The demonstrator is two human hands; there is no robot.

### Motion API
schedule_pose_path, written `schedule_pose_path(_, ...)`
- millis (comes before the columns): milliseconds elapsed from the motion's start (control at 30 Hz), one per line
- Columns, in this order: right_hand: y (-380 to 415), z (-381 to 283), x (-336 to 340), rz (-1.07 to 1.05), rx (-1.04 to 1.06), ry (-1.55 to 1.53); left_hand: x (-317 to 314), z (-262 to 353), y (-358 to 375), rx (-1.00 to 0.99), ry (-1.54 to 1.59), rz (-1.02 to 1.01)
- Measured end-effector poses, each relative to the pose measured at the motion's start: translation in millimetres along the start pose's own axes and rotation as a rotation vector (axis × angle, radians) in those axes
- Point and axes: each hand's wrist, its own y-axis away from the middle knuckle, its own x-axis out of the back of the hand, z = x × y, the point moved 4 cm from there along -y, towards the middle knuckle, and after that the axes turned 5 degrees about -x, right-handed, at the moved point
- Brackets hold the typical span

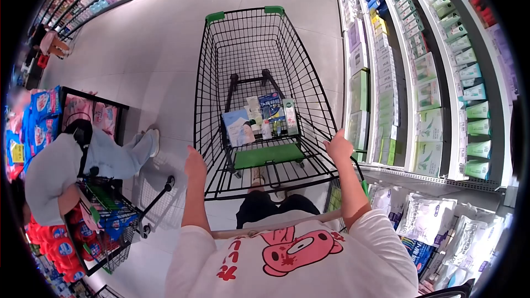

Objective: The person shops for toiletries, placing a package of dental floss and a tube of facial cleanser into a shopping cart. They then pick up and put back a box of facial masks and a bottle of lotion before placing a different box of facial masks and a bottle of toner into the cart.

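A black wire shopping cart with green corner caps stands in front of me. My left hand is closed at its left rim, thumb raised. At the right rim, my right hand is closed too, with its thumb up. The undersides of both grips are hidden. Inside the cart, near my end, lie a pale blue and white pack, a dark blue printed pack, a white and green narrow box and small bottles. The green flap sits closer to me than these goods.
Shelves of tubes and boxes line the right side, with white packs hanging lower down. On the left, another person is beside a smaller cart and stacked blue packs. Grey floor stretches ahead.
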Motion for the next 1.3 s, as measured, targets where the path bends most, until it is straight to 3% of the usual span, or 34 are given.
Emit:
schedule_pose_path(100, 7, 10, 21, -0.024, -0.029, -0.006, 28, 20, 6, -0.004, 0.010, -0.007)
schedule_pose_path(400, 6, 3, 3, 0.005, -0.025, 0.006, 7, 1, -3, 0.009, -0.006, -0.041)
schedule_pose_path(800, 38, 49, -19, 0.073, 0.014, 0.005, -23, -9, 62, -0.024, -0.055, -0.019)
schedule_pose_path(1300, 59, 58, -39, 0.067, -0.003, 0.030, -43, -37, 83, 0.034, -0.027, -0.046)
